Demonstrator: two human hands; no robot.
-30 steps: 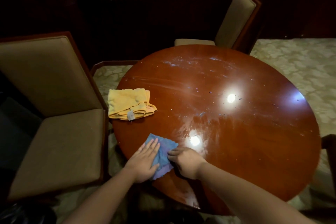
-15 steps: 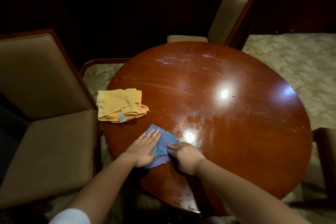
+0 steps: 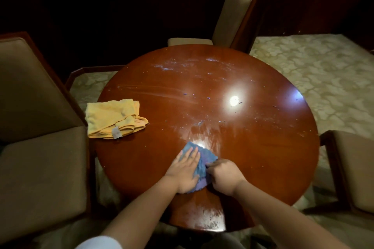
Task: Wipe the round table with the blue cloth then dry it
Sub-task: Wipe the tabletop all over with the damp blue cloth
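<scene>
The round, glossy brown table (image 3: 253, 147) carries streaks, specks and bright lamp reflections. Near its front middle lies the blue cloth (image 3: 204, 158). My left hand (image 3: 185, 170) presses flat on the cloth's left part, fingers straight. My right hand (image 3: 224, 175) has its fingers curled on the cloth's right edge and seems to pinch it. A folded yellow towel (image 3: 113, 119) lies at the table's left edge, apart from both hands.
Upholstered chairs stand around the table: one at the left (image 3: 36, 127), one at the back (image 3: 232, 18), one at the right (image 3: 354, 168). Patterned carpet (image 3: 315, 70) covers the floor. The back of the room is dark.
Both hands have slid the blue cloth a little farther in from the table's near edge toward its middle. The yellow towel has stayed where it was.
</scene>
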